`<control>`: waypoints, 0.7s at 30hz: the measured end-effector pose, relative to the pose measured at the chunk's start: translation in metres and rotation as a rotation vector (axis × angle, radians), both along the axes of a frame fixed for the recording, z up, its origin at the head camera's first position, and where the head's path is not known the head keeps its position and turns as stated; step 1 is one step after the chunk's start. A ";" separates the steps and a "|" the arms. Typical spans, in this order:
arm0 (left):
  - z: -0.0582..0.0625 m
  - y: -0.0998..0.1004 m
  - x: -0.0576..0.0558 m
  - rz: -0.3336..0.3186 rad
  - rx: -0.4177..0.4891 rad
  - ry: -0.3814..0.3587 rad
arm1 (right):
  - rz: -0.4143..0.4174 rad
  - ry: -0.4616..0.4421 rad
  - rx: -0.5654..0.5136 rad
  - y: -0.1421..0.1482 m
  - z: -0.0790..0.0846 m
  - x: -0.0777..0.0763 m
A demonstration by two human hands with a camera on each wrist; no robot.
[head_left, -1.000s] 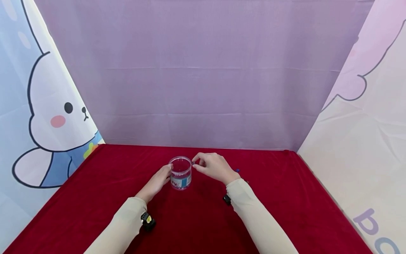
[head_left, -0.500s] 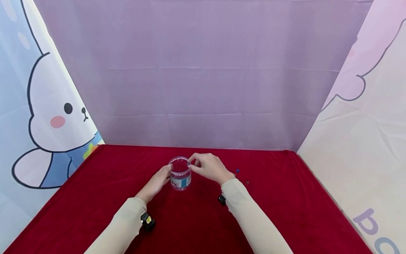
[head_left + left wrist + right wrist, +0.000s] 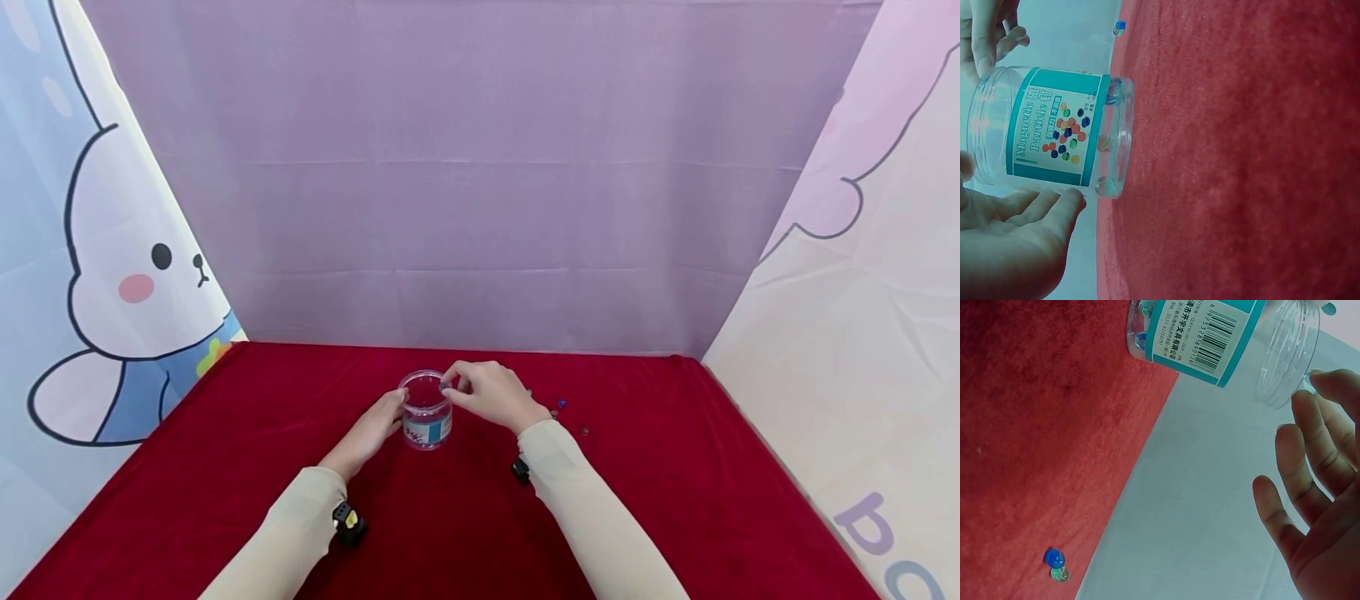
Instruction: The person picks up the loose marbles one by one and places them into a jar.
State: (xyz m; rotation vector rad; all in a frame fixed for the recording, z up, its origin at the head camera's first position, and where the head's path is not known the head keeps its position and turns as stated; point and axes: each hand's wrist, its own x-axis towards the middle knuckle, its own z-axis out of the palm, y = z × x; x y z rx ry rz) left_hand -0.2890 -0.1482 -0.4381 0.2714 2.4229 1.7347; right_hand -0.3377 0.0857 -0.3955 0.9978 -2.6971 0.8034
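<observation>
Clear plastic jar (image 3: 427,430): stands upright on the red cloth (image 3: 420,517), near the middle of the scene and between the two hands, its open mouth facing up.
Jar label (image 3: 1054,134): white with teal bands, printed "Magnetic Particle" over a cluster of coloured balls; a barcode shows on another side.
Balls in the jar (image 3: 1105,186): small and glassy, lying at the bottom; pale green, amber and bluish ones show through the wall.
Left hand (image 3: 367,429): holds the jar's left side, fingers gently bent along the wall, one fingertip at the rim.
Right hand (image 3: 498,396): at the jar's right rim, thumb and forefinger pinching a small ball (image 3: 445,386), its colour hard to tell; the remaining fingers are spread apart.
Blue ball (image 3: 1054,557): on the cloth, right of the jar, with a clear greenish ball (image 3: 1060,574) just beside it in the right wrist view; a few tiny balls (image 3: 585,431) lie nearby.
Sleeves (image 3: 281,533): cream, long.
Lilac backdrop (image 3: 465,208): hangs behind the cloth; the left panel (image 3: 123,333) carries a cartoon white animal.
</observation>
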 end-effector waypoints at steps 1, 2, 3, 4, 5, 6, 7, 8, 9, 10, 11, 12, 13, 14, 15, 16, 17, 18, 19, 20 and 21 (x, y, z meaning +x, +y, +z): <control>0.000 0.000 0.000 -0.001 -0.001 -0.001 | -0.001 -0.003 -0.002 0.000 0.000 0.000; 0.000 0.000 0.000 -0.004 -0.002 -0.001 | -0.002 -0.005 -0.003 -0.001 -0.001 -0.001; 0.000 0.000 0.000 -0.003 0.000 -0.002 | -0.003 -0.008 -0.004 -0.001 -0.001 -0.001; 0.000 0.000 0.000 -0.005 -0.001 -0.004 | -0.001 -0.012 -0.005 -0.002 -0.001 -0.001; 0.000 0.000 0.000 -0.007 0.000 -0.004 | 0.001 -0.014 -0.005 -0.002 -0.002 -0.002; 0.000 0.001 0.000 -0.009 0.000 -0.004 | 0.002 -0.016 -0.004 -0.003 -0.002 -0.002; 0.000 0.001 0.000 -0.010 -0.001 -0.004 | 0.004 -0.020 -0.006 -0.003 -0.002 -0.002; -0.001 0.001 0.000 -0.011 -0.002 -0.003 | 0.007 -0.021 -0.005 -0.004 -0.002 -0.002; -0.001 0.000 0.000 -0.011 -0.003 -0.003 | 0.009 -0.021 -0.005 -0.005 -0.002 -0.002; -0.001 0.001 0.000 -0.012 -0.004 -0.001 | 0.012 -0.022 -0.006 -0.005 -0.001 -0.002; -0.001 0.000 0.000 -0.013 -0.005 0.000 | 0.012 -0.021 -0.004 -0.006 -0.001 -0.001; -0.001 0.000 0.000 -0.012 -0.006 0.000 | 0.012 -0.022 -0.003 -0.006 -0.001 -0.001; -0.001 0.000 0.000 -0.012 -0.005 0.000 | 0.011 -0.021 -0.001 -0.006 0.000 -0.001; -0.001 0.000 0.000 -0.011 -0.005 -0.001 | 0.010 -0.020 0.002 -0.006 0.000 0.000; 0.000 0.000 0.000 -0.010 -0.004 -0.001 | 0.008 -0.021 0.002 -0.006 0.000 0.000; 0.000 0.000 0.001 -0.010 -0.005 -0.001 | 0.008 -0.022 0.003 -0.006 0.000 0.000; 0.000 0.000 0.001 -0.009 -0.006 -0.004 | 0.006 -0.021 0.005 -0.005 0.000 0.000; 0.000 0.000 0.001 -0.007 -0.006 -0.004 | 0.006 -0.021 0.003 -0.005 0.000 0.000; 0.000 0.000 0.000 -0.004 -0.004 -0.005 | 0.007 -0.022 0.002 -0.004 0.000 0.000; 0.000 0.000 0.000 -0.003 -0.004 -0.007 | 0.006 -0.022 0.001 -0.004 -0.001 0.000; 0.000 0.000 0.000 -0.003 -0.005 -0.008 | 0.005 -0.022 0.001 -0.003 -0.001 0.000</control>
